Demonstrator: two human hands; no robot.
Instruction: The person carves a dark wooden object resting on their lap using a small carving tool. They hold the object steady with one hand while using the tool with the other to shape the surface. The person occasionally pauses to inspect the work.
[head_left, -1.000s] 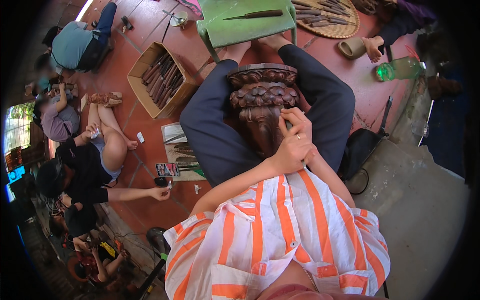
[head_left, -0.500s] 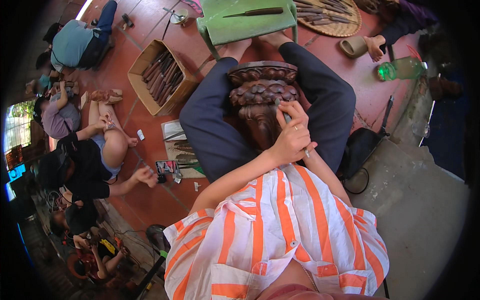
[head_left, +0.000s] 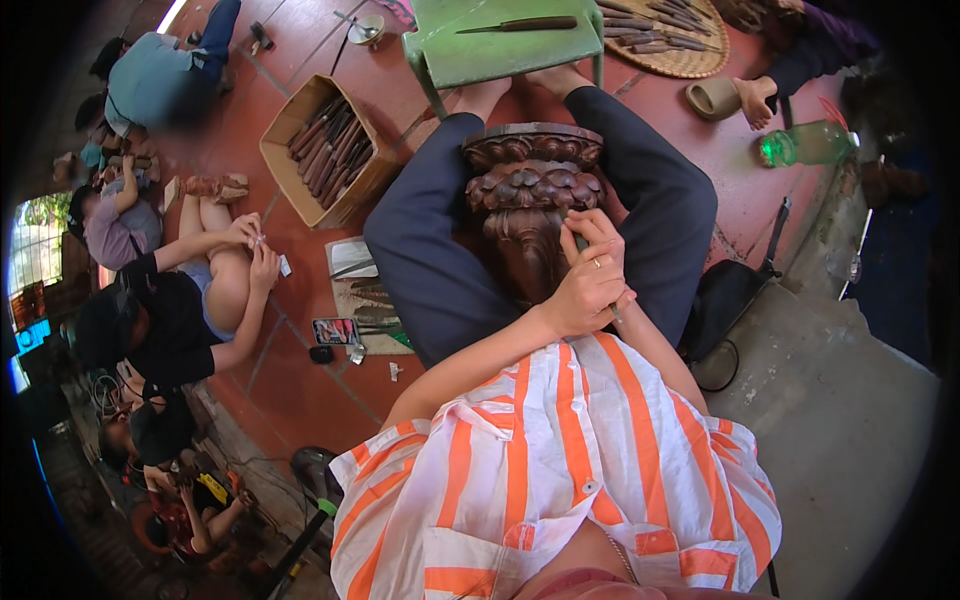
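A dark brown carved wooden piece (head_left: 535, 190), with leafy scalloped bands and a curling lower part, stands between my legs. Both hands are together at its right side. My left hand (head_left: 580, 292), wearing a ring, is closed around a slim greyish tool (head_left: 581, 242). My right hand (head_left: 613, 240) is closed on the same tool and partly covered by the left. The tool's upper end lies at the carving beside the lower curl; its other end pokes out below my fingers. What kind of tool it is, my fingers mostly hide.
Ahead is a green plastic stool (head_left: 500, 50) with a knife-like tool (head_left: 520, 24) on it. A cardboard box (head_left: 285, 165) of wooden-handled tools stands left, a woven tray (head_left: 705, 62) of tools far right. A phone (head_left: 335, 331), bottle (head_left: 815, 143) and black bag (head_left: 728, 300) lie around. Other people sit left.
My hands have shifted slightly, the fingers now lower and closer around the tool. A seated person on the left has drawn an outstretched hand back, bringing both hands together.
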